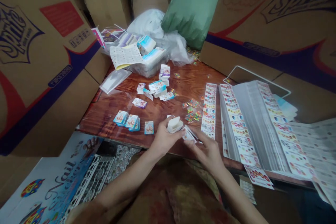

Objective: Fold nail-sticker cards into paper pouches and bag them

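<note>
My left hand is closed around a small white carton with a raised flap. Close beside it, my right hand pinches a small white printed piece; whether it is a card or a flat packet I cannot tell. Both hands are over the table's front edge. Left of them lie a single small printed box and two little stacks of similar boxes. Farther back sits a loose pile of small cartons. Shiny multicoloured bits are scattered just beyond my hands.
Printed sticker strips and a thick sheet stack lie at the right. A plastic-wrapped tub holds boxes and sheets at the back. Large cartons flank the wooden table; a green sack stands behind.
</note>
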`<move>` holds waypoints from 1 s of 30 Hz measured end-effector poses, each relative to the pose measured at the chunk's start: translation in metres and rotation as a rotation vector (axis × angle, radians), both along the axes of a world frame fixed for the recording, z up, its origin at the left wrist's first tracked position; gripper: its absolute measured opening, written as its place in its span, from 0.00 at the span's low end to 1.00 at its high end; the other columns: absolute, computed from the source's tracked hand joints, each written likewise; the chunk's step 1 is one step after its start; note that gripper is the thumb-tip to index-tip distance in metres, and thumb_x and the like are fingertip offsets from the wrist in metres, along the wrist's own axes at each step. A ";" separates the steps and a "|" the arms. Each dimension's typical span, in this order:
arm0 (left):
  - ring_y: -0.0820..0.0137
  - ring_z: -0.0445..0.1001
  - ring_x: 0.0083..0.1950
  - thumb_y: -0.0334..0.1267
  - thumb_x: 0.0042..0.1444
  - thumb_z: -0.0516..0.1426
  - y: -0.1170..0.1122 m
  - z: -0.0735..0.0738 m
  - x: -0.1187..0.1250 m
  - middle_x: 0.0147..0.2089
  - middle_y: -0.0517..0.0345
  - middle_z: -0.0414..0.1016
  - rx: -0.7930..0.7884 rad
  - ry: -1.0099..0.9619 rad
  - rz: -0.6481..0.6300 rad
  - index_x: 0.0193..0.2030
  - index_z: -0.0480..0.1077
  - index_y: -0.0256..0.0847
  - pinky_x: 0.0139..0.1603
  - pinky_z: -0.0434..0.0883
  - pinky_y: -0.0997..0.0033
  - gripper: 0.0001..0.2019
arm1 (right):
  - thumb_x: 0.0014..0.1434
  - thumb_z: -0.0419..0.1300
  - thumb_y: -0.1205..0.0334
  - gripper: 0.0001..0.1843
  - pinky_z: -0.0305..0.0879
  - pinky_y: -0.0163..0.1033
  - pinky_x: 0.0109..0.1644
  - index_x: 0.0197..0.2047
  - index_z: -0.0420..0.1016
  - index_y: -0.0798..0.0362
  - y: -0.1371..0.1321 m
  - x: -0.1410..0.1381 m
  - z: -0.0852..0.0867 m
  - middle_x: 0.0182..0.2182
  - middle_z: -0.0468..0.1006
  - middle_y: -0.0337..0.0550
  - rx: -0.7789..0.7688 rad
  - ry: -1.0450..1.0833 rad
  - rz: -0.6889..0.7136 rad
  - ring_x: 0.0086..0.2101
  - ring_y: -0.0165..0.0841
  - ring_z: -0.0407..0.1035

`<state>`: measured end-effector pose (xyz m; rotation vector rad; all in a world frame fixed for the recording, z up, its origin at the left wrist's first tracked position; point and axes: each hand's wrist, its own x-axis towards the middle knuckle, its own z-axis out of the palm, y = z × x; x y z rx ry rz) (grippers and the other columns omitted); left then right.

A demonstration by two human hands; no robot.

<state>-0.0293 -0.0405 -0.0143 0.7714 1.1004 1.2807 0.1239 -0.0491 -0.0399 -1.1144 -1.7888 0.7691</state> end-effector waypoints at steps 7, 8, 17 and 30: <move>0.77 0.68 0.19 0.44 0.40 0.68 -0.002 -0.013 -0.003 0.24 0.66 0.70 -0.079 0.096 -0.164 0.38 0.62 0.39 0.15 0.60 0.81 0.23 | 0.60 0.58 0.54 0.12 0.72 0.38 0.27 0.42 0.77 0.52 0.004 0.002 -0.008 0.24 0.78 0.39 -0.155 0.262 -0.210 0.21 0.32 0.71; 0.76 0.68 0.18 0.45 0.41 0.67 -0.003 -0.016 -0.003 0.24 0.67 0.69 -0.107 0.127 -0.241 0.40 0.61 0.40 0.14 0.59 0.81 0.24 | 0.60 0.58 0.54 0.12 0.70 0.37 0.26 0.42 0.76 0.51 0.006 0.004 -0.006 0.23 0.77 0.38 -0.140 0.265 -0.204 0.20 0.31 0.69; 0.70 0.67 0.31 0.43 0.47 0.64 -0.019 -0.026 -0.013 0.26 0.62 0.69 0.167 0.778 -0.306 0.27 0.68 0.39 0.29 0.59 0.75 0.11 | 0.62 0.55 0.58 0.11 0.69 0.36 0.32 0.36 0.78 0.49 0.003 0.013 0.001 0.28 0.73 0.42 -0.041 -0.213 0.137 0.29 0.33 0.70; 0.80 0.56 0.17 0.59 0.48 0.60 -0.025 -0.047 -0.003 0.19 0.68 0.61 -0.253 0.058 -0.134 0.37 0.70 0.38 0.15 0.51 0.79 0.24 | 0.61 0.56 0.58 0.13 0.69 0.45 0.41 0.45 0.74 0.56 0.061 -0.001 -0.036 0.40 0.78 0.53 0.071 -0.507 -0.155 0.39 0.43 0.72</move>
